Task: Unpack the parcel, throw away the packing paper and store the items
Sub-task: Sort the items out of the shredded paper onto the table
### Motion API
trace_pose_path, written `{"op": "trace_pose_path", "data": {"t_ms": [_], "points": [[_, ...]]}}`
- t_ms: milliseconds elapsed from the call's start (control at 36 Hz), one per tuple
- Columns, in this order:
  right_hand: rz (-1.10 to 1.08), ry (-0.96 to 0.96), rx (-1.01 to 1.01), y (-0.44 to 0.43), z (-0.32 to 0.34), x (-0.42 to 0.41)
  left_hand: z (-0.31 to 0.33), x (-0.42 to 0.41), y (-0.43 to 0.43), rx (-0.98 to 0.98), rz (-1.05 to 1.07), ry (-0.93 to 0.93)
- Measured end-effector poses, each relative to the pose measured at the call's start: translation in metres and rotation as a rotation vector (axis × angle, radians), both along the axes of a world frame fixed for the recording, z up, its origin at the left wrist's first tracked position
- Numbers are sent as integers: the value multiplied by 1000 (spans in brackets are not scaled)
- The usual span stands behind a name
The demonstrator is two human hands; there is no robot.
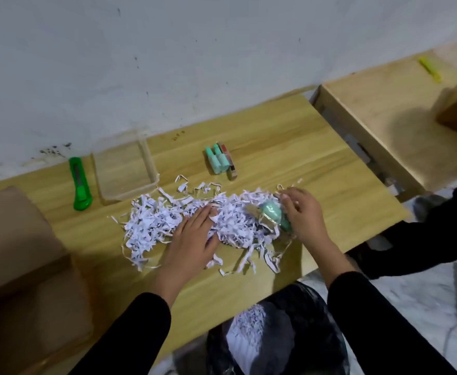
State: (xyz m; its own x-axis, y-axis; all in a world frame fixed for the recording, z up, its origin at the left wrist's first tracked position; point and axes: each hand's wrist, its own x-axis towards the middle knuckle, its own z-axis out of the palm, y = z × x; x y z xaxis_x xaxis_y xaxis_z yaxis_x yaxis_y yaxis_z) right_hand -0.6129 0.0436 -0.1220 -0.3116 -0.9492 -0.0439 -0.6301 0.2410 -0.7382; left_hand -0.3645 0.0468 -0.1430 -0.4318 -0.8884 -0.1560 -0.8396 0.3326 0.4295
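A heap of shredded white packing paper (157, 223) lies spread across the middle of the wooden table (303, 163). My left hand (192, 242) rests flat on the heap, fingers apart. At the heap's right end my right hand (304, 215) grips a mint-green item (272, 211) with paper strips clinging to it. Behind the heap lie several small unpacked items (220, 161), mint-green and red. An empty clear plastic tray (124, 169) stands at the back left.
A green utility knife (80, 184) lies left of the tray. A brown cardboard box (19, 255) fills the table's left end. Below the front edge a black-lined bin (276, 334) holds shredded paper. A second table (384, 109) at right carries a yellow knife (430, 69).
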Motion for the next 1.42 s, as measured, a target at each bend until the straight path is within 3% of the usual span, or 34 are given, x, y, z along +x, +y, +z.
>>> {"op": "trace_pose_path", "data": {"t_ms": [139, 222, 306, 417, 528, 639, 806, 1111, 1250, 1417], "points": [[-68, 85, -160, 12, 10, 10, 14, -4, 12, -46, 137, 139], [98, 69, -151, 17, 13, 21, 25, -24, 12, -84, 48, 197], [243, 134, -139, 20, 10, 30, 23, -45, 9, -59, -94, 101], [209, 217, -106, 29, 0, 21, 6, -48, 5, -15, -74, -42], [106, 217, -60, 40, -2, 4, 3, -40, 5, 2, -46, -58], [30, 223, -197, 42, 6, 10, 0, -39, 4, -21, -34, -84], [239, 286, -208, 29, 8, 42, -4, -45, 3, -26, -13, -128], [237, 453, -66, 15, -2, 53, -7, -43, 3, -39, -44, -162], [221, 418, -89, 12, 3, 53, -9, -42, 2, -38, -52, -172], [83, 230, -157, 9, 35, 47, -10, -42, 2, -40, -54, -159]]}}
